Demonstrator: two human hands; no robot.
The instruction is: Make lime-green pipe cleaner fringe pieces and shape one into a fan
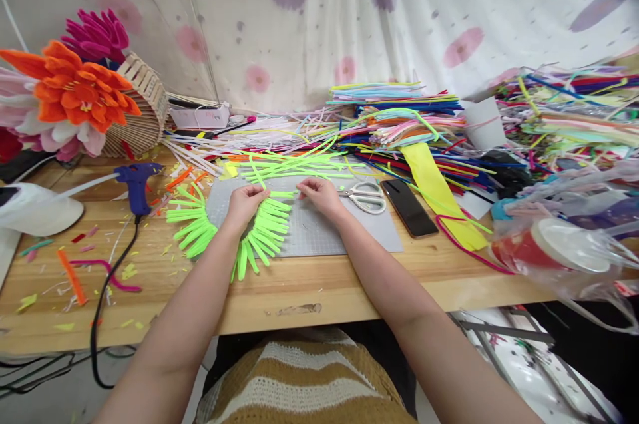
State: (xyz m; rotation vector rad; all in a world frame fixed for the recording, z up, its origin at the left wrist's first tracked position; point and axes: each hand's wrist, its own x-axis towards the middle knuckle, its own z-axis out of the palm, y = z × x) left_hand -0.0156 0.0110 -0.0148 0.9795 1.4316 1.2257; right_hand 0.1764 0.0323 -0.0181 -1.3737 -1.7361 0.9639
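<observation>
A curved fringe of neon green pipe cleaners (263, 237), folded into loops side by side, lies at the mat's left part. My left hand (245, 206) is closed on the upper end of its right side, thumb and fingers pinched together. From there a short green length points right, up to the fingertips of my right hand (319, 196). That hand is pinched too, apparently on the tip of this pipe cleaner; the exact contact is too small to see. Beneath both hands is a grey cutting mat (344, 237). Loose green pipe cleaners (299, 164) lie just behind my hands.
White-handled scissors (367, 198) and a black phone (409, 208) lie to the right. A blue glue gun (138, 186) stands at left, its cable hanging over the edge. Bundled pipe cleaners (399, 121) fill the back. Fuzzy flowers (82, 94) stand at far left, a bagged cup (529, 251) at right.
</observation>
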